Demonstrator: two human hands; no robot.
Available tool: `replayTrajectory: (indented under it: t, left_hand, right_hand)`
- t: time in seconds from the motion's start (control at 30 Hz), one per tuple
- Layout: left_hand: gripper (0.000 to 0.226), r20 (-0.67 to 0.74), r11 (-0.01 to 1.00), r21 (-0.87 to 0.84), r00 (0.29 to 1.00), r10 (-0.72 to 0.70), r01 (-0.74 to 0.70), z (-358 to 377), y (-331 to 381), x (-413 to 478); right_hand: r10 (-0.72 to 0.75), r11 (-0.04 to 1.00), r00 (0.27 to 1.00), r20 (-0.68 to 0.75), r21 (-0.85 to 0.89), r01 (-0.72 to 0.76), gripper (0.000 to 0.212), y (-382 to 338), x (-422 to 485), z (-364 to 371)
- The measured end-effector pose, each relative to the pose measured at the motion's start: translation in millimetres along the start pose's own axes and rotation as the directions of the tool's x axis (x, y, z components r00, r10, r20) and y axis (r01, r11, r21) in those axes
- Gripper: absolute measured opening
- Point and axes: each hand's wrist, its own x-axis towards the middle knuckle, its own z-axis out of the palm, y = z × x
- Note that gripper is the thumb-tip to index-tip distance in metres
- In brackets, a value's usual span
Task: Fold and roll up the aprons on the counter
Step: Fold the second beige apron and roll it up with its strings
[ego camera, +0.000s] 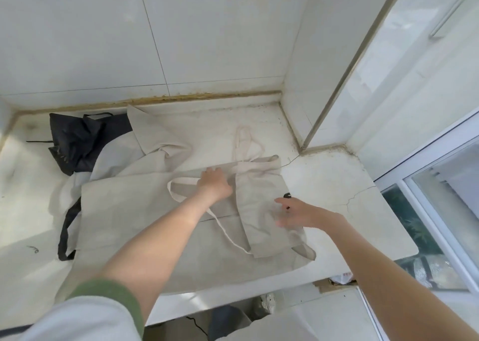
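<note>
A beige apron [134, 224] lies spread flat on the white counter [337, 185], its bib end folded over on the right. My left hand [213, 182] rests on the cloth near the folded bib, where a thin beige strap [181, 185] loops beside it. My right hand [298, 215] hovers with straight fingers over the folded flap, close to a small black mark. Another beige apron [155, 138] lies crumpled behind, and a black apron [77, 138] is bunched at the back left.
Tiled walls close the counter at the back and right rear. A window frame [427, 198] runs along the right. The counter's front edge [285, 278] drops off near me, with clutter below. A black strap [64, 231] hangs at the left.
</note>
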Motion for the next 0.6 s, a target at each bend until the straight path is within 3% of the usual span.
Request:
replayTrajectory:
  t: [0.13, 0.27, 0.33, 0.4, 0.47, 0.6]
  left_hand:
    - [0.055, -0.198, 0.987, 0.016, 0.968, 0.157, -0.157, 21, 37, 4]
    - [0.078, -0.065, 0.968, -0.146, 0.978, 0.197, -0.205, 7, 59, 31]
    - [0.059, -0.041, 0.972, -0.036, 0.972, 0.231, -0.233, -1, 68, 45]
    - [0.044, -0.052, 0.961, 0.08, 0.962, 0.269, -0.265, -4, 81, 51]
    - [0.048, -0.001, 0.952, 0.12, 0.959, 0.284, -0.282, -1, 93, 51]
    - [0.081, 0.043, 0.914, 0.233, 0.943, 0.33, -0.331, 20, 107, 47]
  right_hand:
    - [-0.117, 0.956, 0.991, -0.067, -0.279, 0.094, 0.077, 23, -18, 22]
    - [-0.274, 0.881, 0.954, -0.123, -0.429, 0.198, 0.076, 43, -36, 42]
    - [-0.305, 0.867, 0.931, -0.2, -0.462, 0.185, 0.065, 53, -40, 49]
    - [-0.347, 0.891, 0.86, -0.374, -0.419, 0.176, 0.047, 60, -44, 55]
    - [-0.288, 0.931, 0.796, -0.532, -0.351, 0.102, 0.039, 62, -48, 58]
    - [0.122, 0.99, 0.708, -0.696, 0.037, -0.135, 0.034, 67, -52, 53]
